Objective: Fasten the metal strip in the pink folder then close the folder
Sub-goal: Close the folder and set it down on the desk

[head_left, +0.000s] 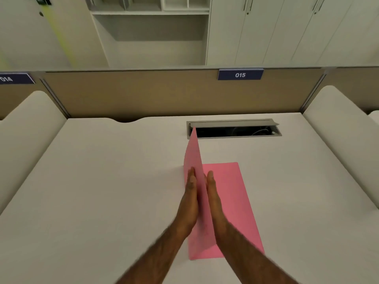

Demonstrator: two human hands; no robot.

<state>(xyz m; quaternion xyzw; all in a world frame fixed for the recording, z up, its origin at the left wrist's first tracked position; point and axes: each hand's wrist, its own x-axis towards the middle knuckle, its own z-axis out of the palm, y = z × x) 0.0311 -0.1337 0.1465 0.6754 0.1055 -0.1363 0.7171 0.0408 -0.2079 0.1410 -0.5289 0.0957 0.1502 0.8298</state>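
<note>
The pink folder [229, 201] lies mid-desk [102, 181], one cover flat, the other upright on edge. Left hand [189, 199] and right hand [213, 199], both flat-palmed with fingers straight, sandwich that cover. Bare desk spreads wide all around the folder.

The pink folder [225, 193] lies half open, its left cover standing upright, back cover flat.

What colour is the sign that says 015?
Dark blue with white numerals; the sign shows in the head view.
</note>
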